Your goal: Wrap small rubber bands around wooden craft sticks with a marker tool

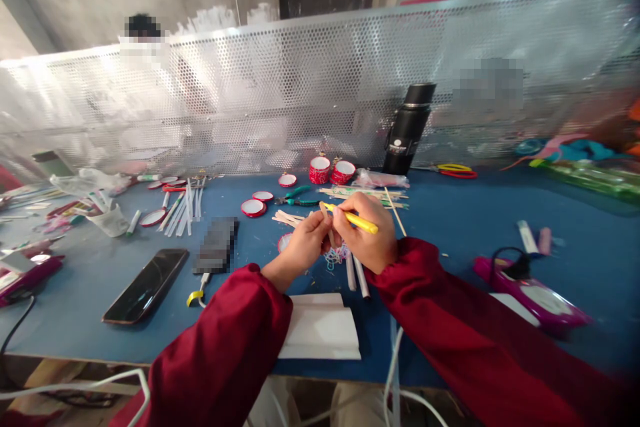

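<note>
Both hands meet over the middle of the blue table [450,227]. My right hand [367,233] is closed round a yellow pen-like tool [356,219], its tip pointing left. My left hand [305,243] pinches a thin wooden stick [327,225] upright, close against the tool's tip. Both arms wear dark red sleeves. Under the hands lie a small pile of coloured rubber bands [336,255] and two white tubes [356,275]. More wooden sticks [286,218] lie just beyond the hands.
Red-rimmed round lids [253,207], two red drum-like pieces [331,171], green pliers [299,197], a black flask [407,128], scissors [457,171], a black phone [146,285], white sheets [320,327], and purple glue guns [533,290] lie about. A perforated metal screen [320,87] backs the table.
</note>
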Demonstrator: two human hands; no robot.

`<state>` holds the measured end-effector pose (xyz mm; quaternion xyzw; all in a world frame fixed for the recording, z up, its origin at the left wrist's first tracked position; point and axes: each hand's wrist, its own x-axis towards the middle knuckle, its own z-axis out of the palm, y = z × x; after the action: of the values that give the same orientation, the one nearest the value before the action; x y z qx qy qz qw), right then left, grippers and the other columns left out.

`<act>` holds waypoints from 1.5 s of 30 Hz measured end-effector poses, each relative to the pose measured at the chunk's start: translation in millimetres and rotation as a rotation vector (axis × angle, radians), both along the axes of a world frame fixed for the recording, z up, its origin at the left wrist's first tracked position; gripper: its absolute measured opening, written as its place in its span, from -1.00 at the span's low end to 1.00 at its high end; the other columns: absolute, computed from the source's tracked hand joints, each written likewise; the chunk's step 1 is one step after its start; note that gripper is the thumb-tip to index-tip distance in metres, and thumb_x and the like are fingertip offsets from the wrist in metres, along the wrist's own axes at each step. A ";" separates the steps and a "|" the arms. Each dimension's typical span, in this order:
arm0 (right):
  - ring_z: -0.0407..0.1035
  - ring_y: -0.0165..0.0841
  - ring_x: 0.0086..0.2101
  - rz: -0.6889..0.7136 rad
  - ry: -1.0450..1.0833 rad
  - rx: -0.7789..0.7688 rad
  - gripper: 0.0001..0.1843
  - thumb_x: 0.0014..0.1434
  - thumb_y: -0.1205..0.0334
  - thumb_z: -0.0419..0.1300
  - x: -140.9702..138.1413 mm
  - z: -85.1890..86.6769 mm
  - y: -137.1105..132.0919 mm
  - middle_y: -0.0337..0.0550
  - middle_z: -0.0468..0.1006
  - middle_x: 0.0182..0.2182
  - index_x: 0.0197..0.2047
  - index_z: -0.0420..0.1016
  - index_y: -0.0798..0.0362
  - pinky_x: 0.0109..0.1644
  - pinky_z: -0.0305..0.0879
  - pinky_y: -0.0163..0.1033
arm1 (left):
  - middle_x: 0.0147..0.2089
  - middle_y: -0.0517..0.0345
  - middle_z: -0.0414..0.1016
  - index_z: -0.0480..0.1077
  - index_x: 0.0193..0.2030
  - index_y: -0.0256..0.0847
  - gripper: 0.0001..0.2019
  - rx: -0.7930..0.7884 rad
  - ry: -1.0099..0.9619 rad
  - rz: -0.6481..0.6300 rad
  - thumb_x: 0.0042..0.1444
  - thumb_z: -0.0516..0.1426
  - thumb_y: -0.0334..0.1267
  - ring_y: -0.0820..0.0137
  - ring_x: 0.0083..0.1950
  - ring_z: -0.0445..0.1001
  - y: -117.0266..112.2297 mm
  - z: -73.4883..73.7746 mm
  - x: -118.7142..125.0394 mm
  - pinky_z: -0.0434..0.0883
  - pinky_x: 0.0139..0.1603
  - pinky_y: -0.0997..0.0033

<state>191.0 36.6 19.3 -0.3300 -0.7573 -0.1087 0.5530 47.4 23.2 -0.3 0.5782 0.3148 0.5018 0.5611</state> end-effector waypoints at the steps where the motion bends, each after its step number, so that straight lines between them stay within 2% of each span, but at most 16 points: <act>1: 0.35 -0.27 -0.40 -0.001 0.005 -0.003 -0.83 0.27 0.22 0.17 0.2 0.1 0.2 -0.22 0.49 -0.48 -0.37 0.30 -0.07 -0.26 0.25 -0.15 | -0.56 0.28 0.33 0.27 -0.39 -0.20 -0.54 -0.002 -0.001 0.001 0.17 0.16 0.20 0.57 -0.59 0.15 0.1 -0.1 0.0 0.06 -0.53 0.47; 9: 0.37 -0.26 -0.37 -0.002 0.016 0.012 -0.83 0.27 0.22 0.16 0.7 0.7 -1.4 -0.20 0.50 -0.46 -0.37 0.30 -0.08 -0.24 0.29 -0.13 | -0.55 0.27 0.33 0.28 -0.37 -0.20 -0.58 -0.002 -0.006 0.000 0.19 0.15 0.15 0.55 -0.59 0.17 0.7 0.6 0.3 0.07 -0.53 0.47; 24: 0.35 -0.28 -0.40 0.017 0.022 -0.010 -0.81 0.29 0.20 0.14 0.1 2.1 -1.1 -0.21 0.47 -0.49 -0.39 0.29 -0.07 -0.26 0.26 -0.15 | -0.54 0.23 0.39 0.28 -0.39 -0.20 -0.54 0.027 0.005 -0.021 0.16 0.16 0.20 0.54 -0.59 0.17 0.7 -2.1 0.5 0.09 -0.53 0.46; 45: 0.33 -0.31 -0.42 -0.001 0.017 0.049 -0.81 0.29 0.25 0.16 1.0 1.2 0.2 -0.24 0.43 -0.49 -0.37 0.27 -0.06 -0.30 0.23 -0.19 | -0.55 0.24 0.38 0.28 -0.38 -0.21 -0.52 0.011 -0.002 -0.020 0.15 0.17 0.22 0.55 -0.59 0.17 2.7 -3.4 1.3 0.08 -0.53 0.45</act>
<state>192.0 36.8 20.5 -0.3176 -0.7495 -0.1245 0.5673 48.7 25.9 -3.8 0.5839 0.3055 0.4986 0.5631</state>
